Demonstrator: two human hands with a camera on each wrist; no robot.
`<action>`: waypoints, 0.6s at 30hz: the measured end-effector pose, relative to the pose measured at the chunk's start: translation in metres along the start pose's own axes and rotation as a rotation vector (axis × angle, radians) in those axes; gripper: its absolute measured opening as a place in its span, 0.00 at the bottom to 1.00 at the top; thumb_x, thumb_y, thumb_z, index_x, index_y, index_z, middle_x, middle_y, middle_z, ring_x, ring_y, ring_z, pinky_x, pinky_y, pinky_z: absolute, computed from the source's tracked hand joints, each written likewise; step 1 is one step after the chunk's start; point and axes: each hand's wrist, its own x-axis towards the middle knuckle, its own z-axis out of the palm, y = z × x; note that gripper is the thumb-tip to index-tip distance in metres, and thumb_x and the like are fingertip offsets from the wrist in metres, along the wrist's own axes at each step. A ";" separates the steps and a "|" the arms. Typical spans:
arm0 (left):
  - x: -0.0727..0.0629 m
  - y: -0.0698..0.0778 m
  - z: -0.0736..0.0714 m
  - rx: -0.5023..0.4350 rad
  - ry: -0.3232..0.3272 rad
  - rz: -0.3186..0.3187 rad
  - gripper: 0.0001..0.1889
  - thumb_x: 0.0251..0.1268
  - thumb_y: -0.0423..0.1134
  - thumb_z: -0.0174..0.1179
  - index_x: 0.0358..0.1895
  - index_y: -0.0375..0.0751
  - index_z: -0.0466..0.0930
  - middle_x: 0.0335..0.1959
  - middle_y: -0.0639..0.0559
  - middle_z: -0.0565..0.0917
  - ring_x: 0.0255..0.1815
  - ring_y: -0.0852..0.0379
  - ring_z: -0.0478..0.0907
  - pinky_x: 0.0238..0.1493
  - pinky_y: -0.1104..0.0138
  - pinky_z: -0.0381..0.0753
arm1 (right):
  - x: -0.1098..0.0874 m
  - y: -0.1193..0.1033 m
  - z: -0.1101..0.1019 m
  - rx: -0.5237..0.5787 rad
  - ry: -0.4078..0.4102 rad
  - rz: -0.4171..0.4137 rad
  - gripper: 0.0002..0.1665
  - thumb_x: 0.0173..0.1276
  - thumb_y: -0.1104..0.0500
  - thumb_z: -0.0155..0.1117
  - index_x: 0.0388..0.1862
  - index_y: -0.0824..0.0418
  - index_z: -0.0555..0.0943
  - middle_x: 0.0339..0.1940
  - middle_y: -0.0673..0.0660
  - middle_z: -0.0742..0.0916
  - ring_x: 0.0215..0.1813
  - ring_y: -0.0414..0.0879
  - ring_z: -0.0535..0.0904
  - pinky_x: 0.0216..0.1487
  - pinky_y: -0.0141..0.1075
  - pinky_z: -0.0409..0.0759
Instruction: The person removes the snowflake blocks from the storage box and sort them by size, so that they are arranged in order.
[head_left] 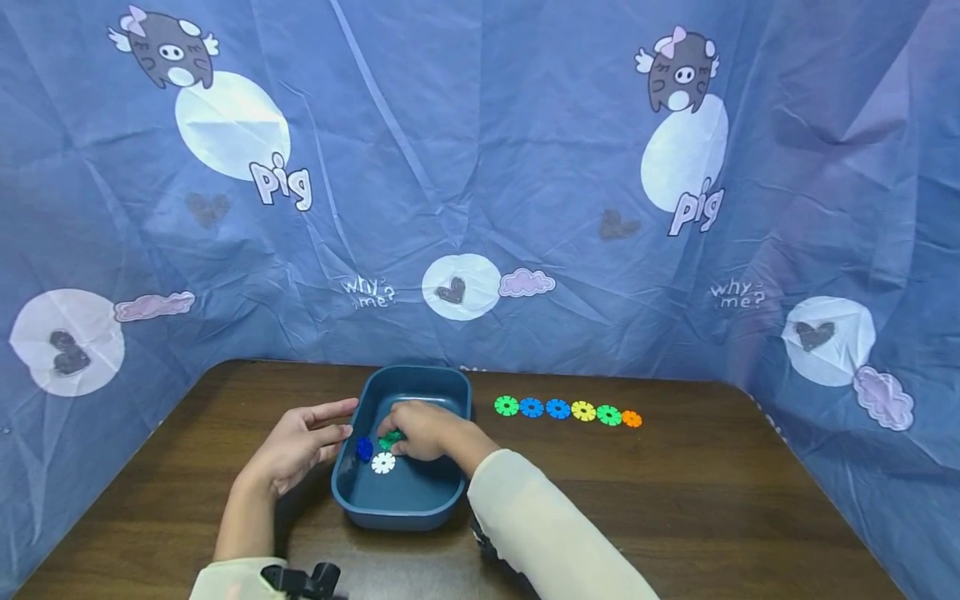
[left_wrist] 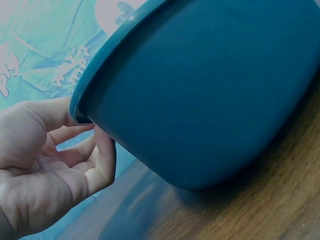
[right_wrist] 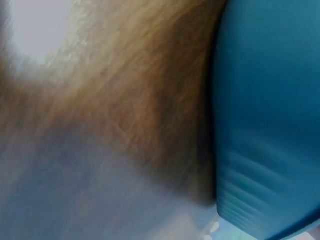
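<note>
Beside the tub (head_left: 423, 493), discs (head_left: 558, 409) (six).

right wrist | blue bin (right_wrist: 267, 100) at right | brown tabletop (right_wrist: 130, 100) at left, blurred

Left grip (head_left: 297, 446) has fingers kinda loosely spread, right arm (head_left: 551, 525) slants inward, right grip (head_left: 426, 431) has fingers bent down.

In the head view, a dark brown, wood-grained table (head_left: 697, 500) carries an upright blue-teal, round-cornered rectangular bin (head_left: 401, 521) at ten o'clock from its centre. At two o'clock lie flat, round, notched pieces in a row; toward three o'clock come a bright green disc (head_left: 507, 406), two blue discs (head_left: 558, 408), a yellow disc (head_left: 583, 410), another green disc (head_left: 609, 415), an orange disc (head_left: 632, 419).
</note>
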 end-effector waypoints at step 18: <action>0.000 0.000 0.000 0.009 0.012 -0.011 0.28 0.73 0.29 0.58 0.74 0.29 0.66 0.75 0.31 0.66 0.57 0.48 0.83 0.55 0.58 0.85 | -0.001 0.001 0.000 0.178 0.015 0.066 0.11 0.68 0.61 0.72 0.41 0.54 0.77 0.33 0.48 0.80 0.37 0.40 0.74 0.42 0.29 0.75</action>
